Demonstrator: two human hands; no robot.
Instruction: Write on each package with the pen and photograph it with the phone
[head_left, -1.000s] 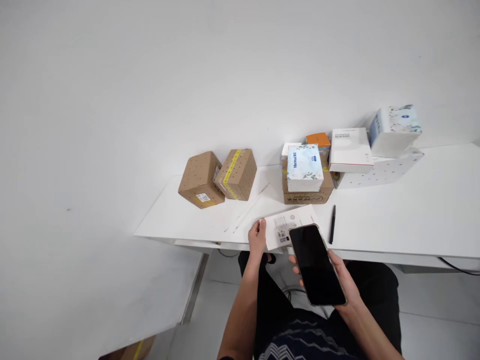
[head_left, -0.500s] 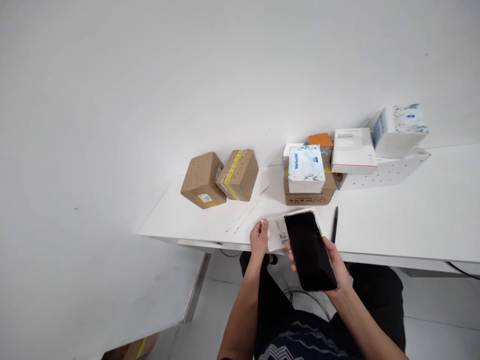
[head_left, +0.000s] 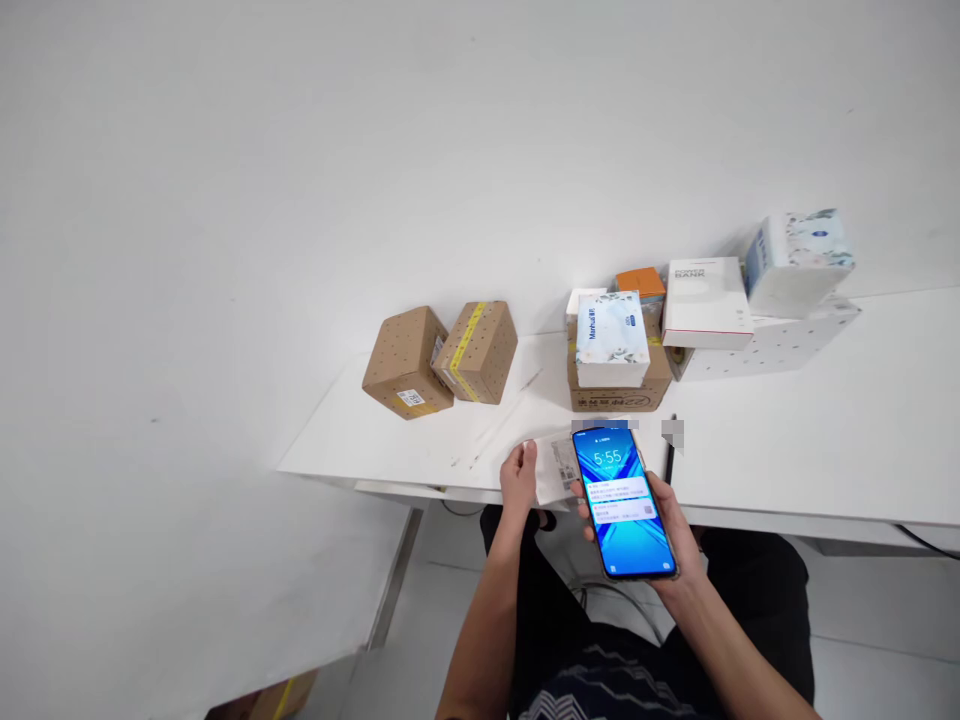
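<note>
My right hand (head_left: 680,530) is wrapped round a smartphone (head_left: 628,535), whose lit blue lock screen reads 5:55 with notifications on it. My left hand (head_left: 519,476) pinches the left end of a flat white packet (head_left: 551,478) with a printed label. The phone covers the packet's right part. Just right of the phone's top lies a black pen (head_left: 670,465) on the white table (head_left: 795,450), partly blurred out.
Two brown cartons (head_left: 409,362) stand at the table's left back. Further right, a tissue pack (head_left: 613,340) rests on another carton (head_left: 621,398). Beside it are an orange box (head_left: 641,281), a power bank box (head_left: 708,300) and a second tissue pack (head_left: 799,262) on a white dotted box (head_left: 776,343).
The phone's screen has gone from black to lit, showing the lock screen. Both hands keep nearly the same place and grip.
</note>
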